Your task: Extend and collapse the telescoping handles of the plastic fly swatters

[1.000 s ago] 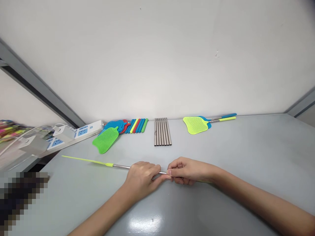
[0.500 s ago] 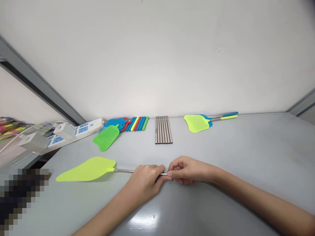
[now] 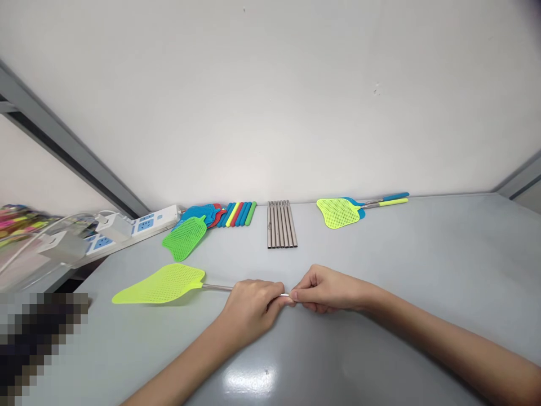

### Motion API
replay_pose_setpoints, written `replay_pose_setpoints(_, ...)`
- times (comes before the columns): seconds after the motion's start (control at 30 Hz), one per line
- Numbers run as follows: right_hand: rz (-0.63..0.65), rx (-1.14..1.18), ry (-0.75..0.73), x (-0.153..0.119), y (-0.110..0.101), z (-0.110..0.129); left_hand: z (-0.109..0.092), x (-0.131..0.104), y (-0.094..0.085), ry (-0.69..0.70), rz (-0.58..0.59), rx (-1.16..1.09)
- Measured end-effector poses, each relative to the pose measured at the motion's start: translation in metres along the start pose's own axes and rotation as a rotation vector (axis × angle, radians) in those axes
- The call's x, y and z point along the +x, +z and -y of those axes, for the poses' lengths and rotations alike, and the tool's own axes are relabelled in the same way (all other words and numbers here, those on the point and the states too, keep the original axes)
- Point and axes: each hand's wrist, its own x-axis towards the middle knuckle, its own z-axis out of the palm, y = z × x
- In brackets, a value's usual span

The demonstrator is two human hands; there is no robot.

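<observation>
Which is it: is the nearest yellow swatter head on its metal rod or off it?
On: the yellow head joins the metal rod, which runs into the left hand.

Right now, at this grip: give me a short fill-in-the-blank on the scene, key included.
Of left hand and right hand, the ____ hand is nearer the yellow perforated swatter head on the held silver rod.
Straight silver metal tubes lie to the ____ of the coloured stick-shaped grips.
The rightmost stick-shaped grip is ____.

Missing words: left; right; green.
</observation>
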Motion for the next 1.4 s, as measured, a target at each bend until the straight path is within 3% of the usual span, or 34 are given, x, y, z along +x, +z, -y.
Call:
replay_pose_setpoints(0.53, -0.034, 0.038, -0.038, 0.002, -0.005, 0.002, 0.018, 0.006, -0.001, 0.139, -0.183, 0.219)
replay_pose_setpoints(1.4, -0.041, 0.093, 0.0, 0.005, -0.009, -0.003, 0.035, 0.002, -0.005, 0.117, -0.226, 0.241)
